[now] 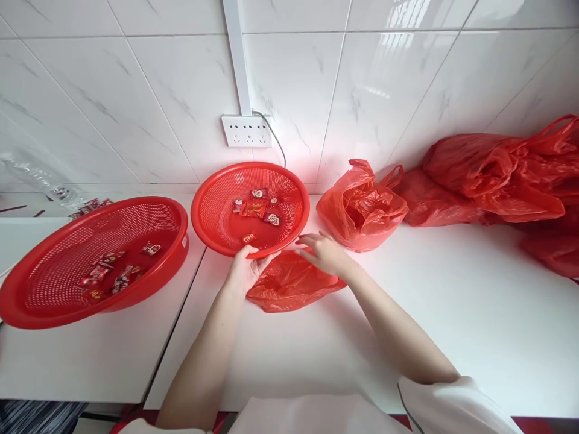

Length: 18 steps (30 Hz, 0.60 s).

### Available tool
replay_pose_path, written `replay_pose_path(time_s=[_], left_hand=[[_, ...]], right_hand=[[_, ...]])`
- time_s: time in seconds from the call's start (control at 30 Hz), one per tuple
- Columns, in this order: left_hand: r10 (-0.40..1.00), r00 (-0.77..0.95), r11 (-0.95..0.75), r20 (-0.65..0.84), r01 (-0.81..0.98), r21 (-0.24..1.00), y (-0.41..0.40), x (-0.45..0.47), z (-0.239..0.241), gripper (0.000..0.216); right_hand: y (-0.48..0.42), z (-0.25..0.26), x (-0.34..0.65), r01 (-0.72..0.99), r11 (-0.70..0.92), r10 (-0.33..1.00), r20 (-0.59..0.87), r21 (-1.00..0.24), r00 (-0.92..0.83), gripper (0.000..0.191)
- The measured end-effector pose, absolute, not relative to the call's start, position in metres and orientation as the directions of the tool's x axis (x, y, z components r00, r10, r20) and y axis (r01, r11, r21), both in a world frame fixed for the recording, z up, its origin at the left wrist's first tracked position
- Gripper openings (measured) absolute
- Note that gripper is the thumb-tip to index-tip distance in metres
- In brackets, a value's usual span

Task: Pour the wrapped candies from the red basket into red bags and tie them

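Left hand (244,272) is right at the near rim of the middle basket (226,229), thumb up by the edge and fingers spread away from it over the slumped red bag (294,290). Could be steadying the rim, but honestly can't tell if it's gripping anything. Right hand (329,254) looks free to me, fingers loosely bent over the bag's far side, nothing visible in them. The small wrapped pieces (253,209) sit scattered in the basket, none in either hand that I can see. Bag's tucked between basket and person on the white surface (452,313), so I'd guess that's just to keep both in easy reach. Another basket (174,260) is off to the left with its own few pieces, and a bunched bag (362,211) sits to the right, probably to leave elbow room.
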State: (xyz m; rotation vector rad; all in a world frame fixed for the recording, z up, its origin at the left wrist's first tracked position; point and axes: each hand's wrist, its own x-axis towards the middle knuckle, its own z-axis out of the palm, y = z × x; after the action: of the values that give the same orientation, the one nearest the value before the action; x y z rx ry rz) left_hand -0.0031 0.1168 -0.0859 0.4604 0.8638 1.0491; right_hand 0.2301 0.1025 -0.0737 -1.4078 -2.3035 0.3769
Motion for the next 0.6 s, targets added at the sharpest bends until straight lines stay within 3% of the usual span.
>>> replay_pose_path(time_s=[0.13,0.2,0.33,0.47,0.6], left_hand=[[0.925,0.137,0.366,-0.354,-0.568,0.737,0.116,-0.006,-0.105,0.008],[0.928,0.142,0.363,-0.345,-0.558,0.746,0.113,-0.007,-0.111,0.011],[0.927,0.186,0.373,-0.326,-0.546,0.75,0.107,-0.004,-0.114,0.008],[0.928,0.243,0.371,-0.284,-0.511,0.776,0.104,-0.001,-0.114,0.007],[0.918,0.297,0.385,-0.264,-0.498,0.777,0.102,0.001,-0.115,0.029]], right_hand=[[0.107,-0.04,0.232,0.843,0.296,0.934,0.32,-0.45,-0.157,0.036],[0.108,-0.034,0.229,0.829,0.301,0.922,0.367,-0.471,-0.127,0.032],[0.112,-0.043,0.222,0.702,0.495,0.859,0.411,-0.513,-0.306,0.02],[0.118,-0.063,0.22,0.657,0.574,0.817,0.396,-0.489,-0.419,0.036],[0.121,-0.083,0.212,0.776,0.531,0.843,0.306,-0.339,-0.443,0.051]])
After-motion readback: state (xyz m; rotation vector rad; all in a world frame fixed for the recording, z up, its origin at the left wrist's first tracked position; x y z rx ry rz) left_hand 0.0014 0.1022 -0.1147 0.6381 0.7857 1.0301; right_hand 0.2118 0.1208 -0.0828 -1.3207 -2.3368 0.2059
